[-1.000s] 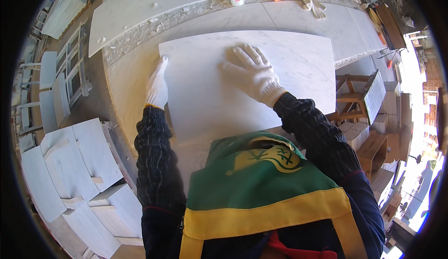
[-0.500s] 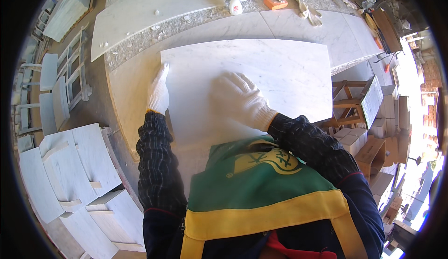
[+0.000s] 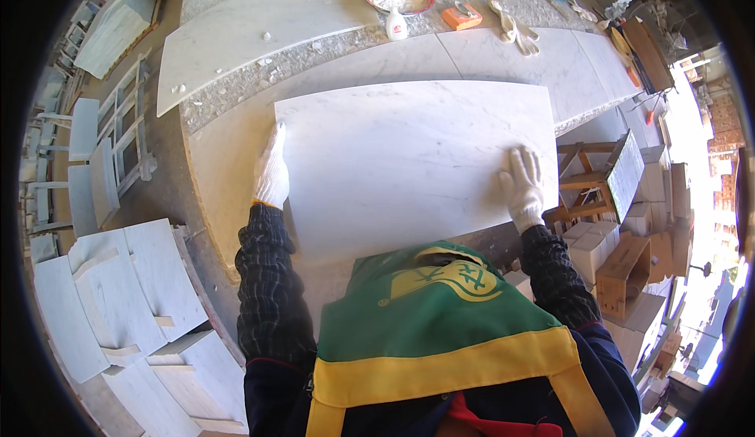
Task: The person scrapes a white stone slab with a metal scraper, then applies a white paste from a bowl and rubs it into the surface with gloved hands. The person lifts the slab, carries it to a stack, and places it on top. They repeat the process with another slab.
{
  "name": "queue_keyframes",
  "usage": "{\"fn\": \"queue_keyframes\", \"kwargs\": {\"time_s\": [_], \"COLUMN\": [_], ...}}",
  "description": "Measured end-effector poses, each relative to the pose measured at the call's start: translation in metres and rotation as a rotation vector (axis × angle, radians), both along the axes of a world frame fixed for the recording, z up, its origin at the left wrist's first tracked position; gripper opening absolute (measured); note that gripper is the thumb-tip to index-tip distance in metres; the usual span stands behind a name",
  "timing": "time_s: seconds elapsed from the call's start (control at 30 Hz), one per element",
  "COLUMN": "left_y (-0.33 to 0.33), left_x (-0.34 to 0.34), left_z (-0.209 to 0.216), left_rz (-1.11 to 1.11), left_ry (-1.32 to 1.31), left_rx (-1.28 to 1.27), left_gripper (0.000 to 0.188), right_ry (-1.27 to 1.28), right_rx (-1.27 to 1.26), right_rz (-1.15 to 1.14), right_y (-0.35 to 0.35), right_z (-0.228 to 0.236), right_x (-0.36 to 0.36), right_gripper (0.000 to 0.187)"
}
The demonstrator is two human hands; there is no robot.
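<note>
"From the head camera's view, over the pale slab point(image 3: 409, 162), what has just changed?"

"The right hand point(image 3: 523, 187). Half a second ago it was near the middle of the slab's face; now it is palm down by the right edge, unclenched, fingers slightly parted."

"And the left hand point(image 3: 271, 171)?"

"Much the same place: set on edge along the slab's left side, fingers together. Whether it grips anything underneath, I can't tell."

"So what does the shift mean for the work?"

"My judgement: the handling has widened, with both ends covered rather than one end and the middle."

"Where does the slab lie, then?"

"Between the hands, which are well apart: the left beside its left edge, the right over its face, just inside the right edge. Its near edge comes close to the green apron point(image 3: 425, 323); beyond its far edge lies another pale panel point(image 3: 385, 67)."
</note>
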State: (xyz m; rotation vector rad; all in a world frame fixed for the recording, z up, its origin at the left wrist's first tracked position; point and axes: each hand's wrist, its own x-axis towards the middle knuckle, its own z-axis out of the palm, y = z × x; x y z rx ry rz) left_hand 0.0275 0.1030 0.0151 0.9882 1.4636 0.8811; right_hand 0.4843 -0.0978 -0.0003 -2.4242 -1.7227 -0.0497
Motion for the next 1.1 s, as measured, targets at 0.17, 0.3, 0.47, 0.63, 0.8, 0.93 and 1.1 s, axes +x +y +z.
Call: {"fn": "queue_keyframes", "kwargs": {"time_s": [0.17,0.3,0.47,0.63,0.8,0.93,1.1], "left_y": [0.007,0.016,0.009,0.007,0.008,0.015,0.008], "left_x": [-0.007,-0.013,-0.008,-0.011,-0.013,-0.008,-0.003], "left_z": [-0.017,-0.033,-0.034,-0.024,-0.021,-0.004,0.051], "left_rz": [0.060,0.105,0.069,0.121,0.131,0.246,0.026], "left_ry": [-0.041,-0.191,-0.253,-0.235,-0.114,-0.047,0.506], "left_rx": [-0.010,0.034,0.045,0.031,-0.004,0.001,-0.084], "left_gripper": [0.077,0.087,0.097,0.093,0.091,0.087,0.092], "right_ry": [0.294,1.056,1.597,0.369,0.265,0.403,1.971], "right_rx": [0.135,0.214,0.734,-0.077,-0.035,-0.086,0.622], "right_rz": [-0.484,-1.000,-1.102,-0.501,-0.476,-0.410,-1.099], "right_y": [-0.083,-0.123,-0.111,-0.093,-0.090,-0.082,-0.066], "right_z": [-0.040,-0.068,-0.071,-0.086,-0.102,-0.077,-0.077], "right_x": [0.094,0.110,0.082,0.096,0.088,0.079,0.087], "right_gripper": [0.060,0.067,0.070,0.071,0.074,0.073,0.057]}}
